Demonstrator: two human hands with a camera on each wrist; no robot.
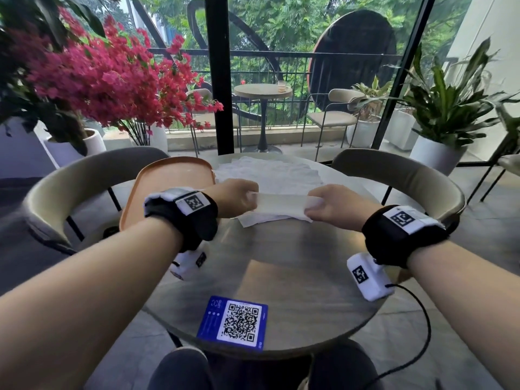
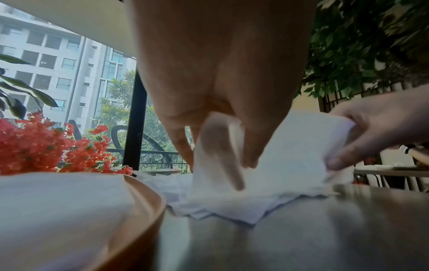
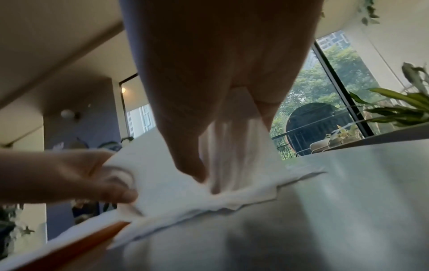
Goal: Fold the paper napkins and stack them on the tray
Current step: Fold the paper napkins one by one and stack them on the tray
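A white paper napkin (image 1: 278, 204) is stretched between both hands just above the round table (image 1: 281, 271). My left hand (image 1: 239, 197) pinches its left end and my right hand (image 1: 327, 205) pinches its right end. In the left wrist view the napkin (image 2: 290, 146) hangs from my fingers (image 2: 183, 144), its lower edge on the table. The right wrist view shows the same napkin (image 3: 176, 181) bent over. Behind it lies a spread pile of unfolded napkins (image 1: 270, 170). An orange tray (image 1: 166, 175) stands at the left, with white folded napkins (image 2: 58, 198) on it.
A blue QR-code card (image 1: 235, 322) lies at the table's near edge. Grey chairs (image 1: 84, 181) stand at the left and right of the table. Red flowers (image 1: 107, 77) and potted plants (image 1: 444, 108) stand beyond. A black cable (image 1: 422, 327) hangs from my right wrist.
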